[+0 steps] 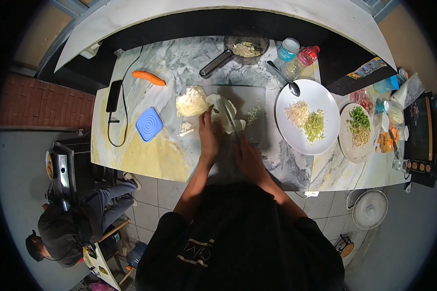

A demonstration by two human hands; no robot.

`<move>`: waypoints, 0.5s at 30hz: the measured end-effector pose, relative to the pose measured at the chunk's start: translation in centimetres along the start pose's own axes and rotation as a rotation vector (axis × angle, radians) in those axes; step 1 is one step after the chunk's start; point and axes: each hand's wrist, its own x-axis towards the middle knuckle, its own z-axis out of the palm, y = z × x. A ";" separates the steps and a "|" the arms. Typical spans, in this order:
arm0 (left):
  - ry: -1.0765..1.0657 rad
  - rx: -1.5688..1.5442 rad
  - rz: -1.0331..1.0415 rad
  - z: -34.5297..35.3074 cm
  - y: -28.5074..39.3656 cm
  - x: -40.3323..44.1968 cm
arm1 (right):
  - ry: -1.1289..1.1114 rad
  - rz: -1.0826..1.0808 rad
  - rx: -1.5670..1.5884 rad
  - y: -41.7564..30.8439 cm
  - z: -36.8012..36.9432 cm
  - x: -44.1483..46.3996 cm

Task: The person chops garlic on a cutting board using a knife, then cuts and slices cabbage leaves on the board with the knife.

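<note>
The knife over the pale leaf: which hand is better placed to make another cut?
The right hand, probably: it grips the knife, which points forward over the pale leaf. The left hand rests against the leaf, so it seems better suited to steadying.

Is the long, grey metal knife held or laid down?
Held: the knife runs into the right hand, closed around its near end, blade across pale, flat vegetable pieces.

Over on the worktop [148, 157], the board [255, 94] lies between far and near edges, cabbage [190, 101] on its left. The pan [258, 57] stands by the far edge, the carrot [149, 77] toward the far-left corner, a plate [321, 101] right of the board.
</note>
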 end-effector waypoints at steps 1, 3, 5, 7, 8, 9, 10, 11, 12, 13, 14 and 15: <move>-0.056 0.010 0.017 0.0 -0.3 0.0 | 0.000 0.003 0.001 0.0 0.1 -0.1; -0.077 -0.018 -0.021 0.0 -0.5 0.0 | 0.068 -0.039 0.036 0.0 0.3 -0.2; -0.095 -0.048 -0.058 0.0 -0.8 0.1 | 0.062 -0.031 0.025 0.2 0.5 -0.2; -0.139 -0.053 -0.050 -0.1 -1.0 0.2 | 0.054 -0.024 0.014 0.3 0.4 -0.3; -0.139 -0.053 -0.050 -0.2 -0.9 0.3 | 0.034 -0.024 0.037 0.2 0.2 -0.2; -0.152 -0.042 -0.026 -0.2 -0.8 0.4 | 0.012 -0.024 0.061 0.2 0.0 -0.2; -0.164 -0.031 -0.003 -0.3 -0.8 0.4 | 0.012 -0.025 0.061 0.1 -0.3 -0.2; -0.164 -0.030 -0.004 -0.3 -0.9 0.4 | -0.059 0.017 0.080 0.0 -0.7 -0.2; -0.182 -0.028 -0.003 -0.3 -1.0 0.5 | -0.130 0.058 0.098 -0.1 -0.9 -0.2; -0.201 -0.026 -0.002 -0.3 -1.0 0.5 | -0.130 0.057 0.099 0.0 -0.9 -0.2; -0.199 -0.026 -0.002 -0.4 -1.0 0.6 | -0.112 0.030 0.104 0.1 -1.0 -0.3; -0.209 -0.026 -0.006 -0.4 -0.9 0.7 | -0.095 0.001 0.108 0.3 -1.0 -0.3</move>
